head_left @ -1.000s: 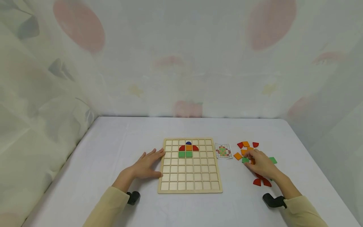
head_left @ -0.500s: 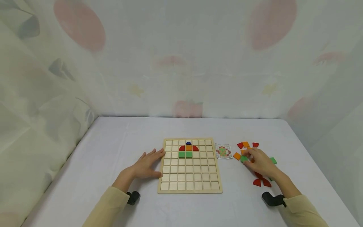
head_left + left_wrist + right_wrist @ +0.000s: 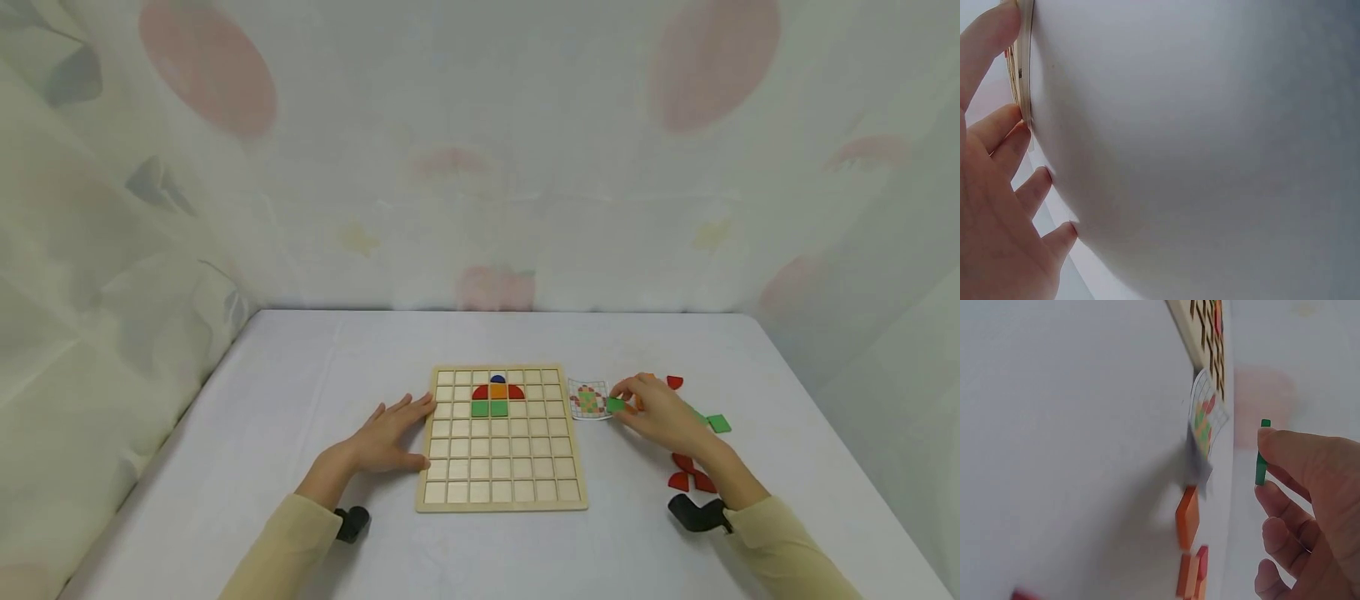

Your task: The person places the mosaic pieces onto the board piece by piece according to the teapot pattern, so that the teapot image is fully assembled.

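Note:
A wooden grid board (image 3: 502,507) lies mid-table. Near its top sit a blue half-round tile (image 3: 498,379), an orange square (image 3: 498,390) between two red quarter-round tiles, and two green squares (image 3: 490,408) below. My left hand (image 3: 384,438) is spread along the board's left side, thumb and fingertips at the edge; the left wrist view shows those fingers (image 3: 1002,134) extended. Between thumb and fingertips, my right hand (image 3: 662,414) pinches a green square tile (image 3: 615,405), held above the table at the pattern card's right edge. The right wrist view shows this tile (image 3: 1261,470) edge-on.
A paper pattern card (image 3: 588,400) with a printed coloured grid lies right of the board. Loose tiles spread under and around the right hand: red quarter-rounds (image 3: 678,481), a green square (image 3: 719,423) and orange tiles (image 3: 1187,519). A patterned cloth hangs behind the table.
My right hand has lifted the green square from the loose tiles and moved left with it toward the pattern card. My left hand stays at the board's edge.

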Available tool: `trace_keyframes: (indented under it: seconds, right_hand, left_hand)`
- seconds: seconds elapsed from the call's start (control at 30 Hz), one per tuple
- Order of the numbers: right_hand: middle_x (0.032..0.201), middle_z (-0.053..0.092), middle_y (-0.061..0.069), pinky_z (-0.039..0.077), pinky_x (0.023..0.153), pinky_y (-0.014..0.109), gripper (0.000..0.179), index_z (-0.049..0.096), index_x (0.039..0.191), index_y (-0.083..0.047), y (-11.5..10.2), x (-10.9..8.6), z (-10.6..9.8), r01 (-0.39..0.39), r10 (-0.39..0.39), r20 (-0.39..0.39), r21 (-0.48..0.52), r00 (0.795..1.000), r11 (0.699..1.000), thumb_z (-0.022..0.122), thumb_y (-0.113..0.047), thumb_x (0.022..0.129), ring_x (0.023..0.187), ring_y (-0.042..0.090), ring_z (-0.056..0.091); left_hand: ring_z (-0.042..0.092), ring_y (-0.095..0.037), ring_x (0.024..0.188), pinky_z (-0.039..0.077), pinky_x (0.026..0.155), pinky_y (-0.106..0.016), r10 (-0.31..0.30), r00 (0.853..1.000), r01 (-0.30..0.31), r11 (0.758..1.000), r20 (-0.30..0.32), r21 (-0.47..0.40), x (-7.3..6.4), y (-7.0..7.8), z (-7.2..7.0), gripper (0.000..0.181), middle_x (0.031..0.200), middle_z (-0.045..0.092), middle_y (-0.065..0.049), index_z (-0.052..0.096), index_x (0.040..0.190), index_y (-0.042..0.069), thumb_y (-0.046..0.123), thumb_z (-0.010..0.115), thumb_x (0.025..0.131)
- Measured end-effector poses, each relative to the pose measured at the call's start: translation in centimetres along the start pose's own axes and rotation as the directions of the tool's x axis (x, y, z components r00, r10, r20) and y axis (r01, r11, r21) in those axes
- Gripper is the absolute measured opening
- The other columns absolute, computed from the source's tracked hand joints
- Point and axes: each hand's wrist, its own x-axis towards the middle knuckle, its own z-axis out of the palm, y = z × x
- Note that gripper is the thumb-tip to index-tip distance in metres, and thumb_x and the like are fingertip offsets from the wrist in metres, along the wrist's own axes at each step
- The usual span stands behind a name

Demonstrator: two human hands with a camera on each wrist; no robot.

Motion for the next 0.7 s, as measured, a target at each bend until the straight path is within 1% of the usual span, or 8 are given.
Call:
trace_keyframes:
  seconds: [0.1, 0.23, 0.4, 0.57, 0.63, 0.7]
  right_hand:
    - [0.091, 0.057, 0.001, 0.044, 0.066, 0.027, 0.023, 0.063, 0.099, -0.013, -0.9, 0.7, 0.3, 0.022, -0.022, -0.007, 0.006, 1.000, 1.000, 0.072, -0.012, 0.077, 0.081, 0.020, 0.052]
    - [0.091, 0.057, 0.000, 0.044, 0.066, 0.027, 0.024, 0.063, 0.099, -0.013, -2.2, 1.6, 0.7, 0.039, -0.039, -0.010, 0.030, 0.999, 0.999, 0.073, -0.014, 0.077, 0.080, 0.020, 0.052]
    - [0.090, 0.057, 0.000, 0.045, 0.067, 0.027, 0.023, 0.063, 0.097, -0.013, -3.5, 2.7, 1.8, 0.069, -0.068, -0.024, 0.043, 0.997, 0.997, 0.074, -0.015, 0.077, 0.081, 0.020, 0.053]
    - [0.088, 0.058, 0.000, 0.044, 0.066, 0.028, 0.021, 0.064, 0.094, -0.012, -4.6, 3.7, 3.3, 0.143, -0.141, -0.067, 0.031, 0.988, 0.989, 0.074, -0.012, 0.075, 0.082, 0.020, 0.055]
    - [0.087, 0.057, 0.000, 0.044, 0.066, 0.028, 0.022, 0.064, 0.095, -0.013, -5.0, 4.1, 3.8, 0.153, -0.152, -0.058, 0.022, 0.987, 0.988, 0.074, -0.013, 0.076, 0.082, 0.019, 0.054]
    - [0.088, 0.057, -0.001, 0.043, 0.068, 0.029, 0.022, 0.063, 0.096, -0.013, -5.5, 4.4, 4.1, 0.146, -0.146, -0.037, 0.010, 0.989, 0.989, 0.073, -0.015, 0.076, 0.083, 0.019, 0.053]
  left_hand:
    - [0.014, -0.034, 0.140, 0.005, 0.108, -0.061, 0.003, 1.000, -0.003, 1.000, 0.000, -0.001, 0.0, 0.0, 0.0, 0.086, 0.152, 0.023, -0.002, 0.031, 0.144, 0.013, 0.035, 0.075, 0.074]
    - [0.014, -0.034, 0.140, 0.005, 0.108, -0.061, 0.007, 1.000, -0.007, 1.000, -0.003, -0.001, -0.1, 0.0, 0.0, 0.085, 0.152, 0.023, -0.003, 0.031, 0.144, 0.013, 0.034, 0.075, 0.074]
    - [0.015, -0.034, 0.140, 0.005, 0.108, -0.061, 0.008, 1.000, -0.008, 1.000, -0.006, 0.002, 0.0, 0.0, 0.1, 0.085, 0.152, 0.023, -0.003, 0.031, 0.144, 0.012, 0.034, 0.075, 0.074]
    - [0.014, -0.034, 0.140, 0.004, 0.108, -0.061, 0.007, 1.000, -0.007, 1.000, -0.007, 0.003, 0.0, 0.0, 0.1, 0.086, 0.152, 0.023, -0.003, 0.031, 0.145, 0.012, 0.034, 0.075, 0.074]
    - [0.014, -0.034, 0.140, 0.004, 0.108, -0.061, 0.005, 1.000, -0.005, 1.000, -0.007, 0.006, 0.1, 0.0, 0.1, 0.086, 0.152, 0.023, -0.003, 0.031, 0.144, 0.013, 0.034, 0.075, 0.074]
    - [0.014, -0.033, 0.140, 0.004, 0.108, -0.061, 0.005, 1.000, -0.005, 1.000, -0.006, 0.007, 0.1, 0.0, 0.1, 0.086, 0.152, 0.023, -0.003, 0.031, 0.144, 0.013, 0.034, 0.075, 0.074]
